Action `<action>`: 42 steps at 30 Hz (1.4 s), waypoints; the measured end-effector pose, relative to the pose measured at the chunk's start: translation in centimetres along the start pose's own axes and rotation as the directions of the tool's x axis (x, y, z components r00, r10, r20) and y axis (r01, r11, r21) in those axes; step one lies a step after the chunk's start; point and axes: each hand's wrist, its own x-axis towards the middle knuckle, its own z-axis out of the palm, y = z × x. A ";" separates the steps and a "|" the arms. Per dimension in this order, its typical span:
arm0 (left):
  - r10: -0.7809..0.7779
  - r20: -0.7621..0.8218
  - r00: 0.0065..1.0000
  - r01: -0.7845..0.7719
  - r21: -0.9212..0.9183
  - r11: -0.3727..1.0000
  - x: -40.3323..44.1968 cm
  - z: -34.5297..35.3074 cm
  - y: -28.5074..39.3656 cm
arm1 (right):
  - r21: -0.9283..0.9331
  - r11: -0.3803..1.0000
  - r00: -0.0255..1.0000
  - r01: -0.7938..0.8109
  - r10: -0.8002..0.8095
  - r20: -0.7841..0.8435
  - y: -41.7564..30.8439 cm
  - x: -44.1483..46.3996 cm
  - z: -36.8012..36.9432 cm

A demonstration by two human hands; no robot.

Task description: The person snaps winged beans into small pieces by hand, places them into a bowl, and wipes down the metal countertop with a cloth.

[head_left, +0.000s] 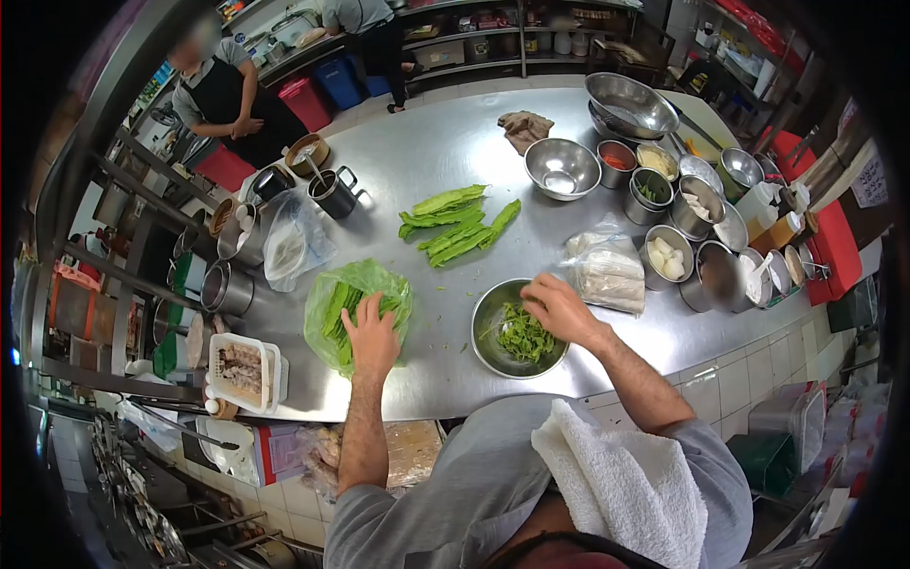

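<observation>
While the near bowl [484, 327] is part filled with small green pieces [527, 339], longer pods [337, 314] are left uncut in the bag [402, 296] and in a pile [459, 234] farther out; work judged partly done. Over the bowl, the fingers of the right hand [559, 308] are curled; whether anything is pinched cannot be told. At the bag, those of the left hand [373, 336] are spread, some pods hidden beneath. Far off, a worker [360, 13] is cut off at the top.
</observation>
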 end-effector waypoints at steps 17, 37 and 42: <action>-0.365 -0.249 0.897 0.212 -0.482 0.850 1.1 -4.0 2.1 | -0.292 0.956 0.945 -0.007 0.102 0.311 5.0 11.8 3.4; 0.003 -0.169 0.986 -0.122 -0.699 0.705 -0.8 -1.0 9.0 | -0.434 0.895 0.942 0.103 0.053 0.333 7.7 12.4 7.9; -0.006 -0.140 0.990 -0.095 -0.702 0.706 -1.5 -0.4 8.2 | -0.340 0.940 0.935 -0.021 0.139 0.326 8.8 13.2 8.3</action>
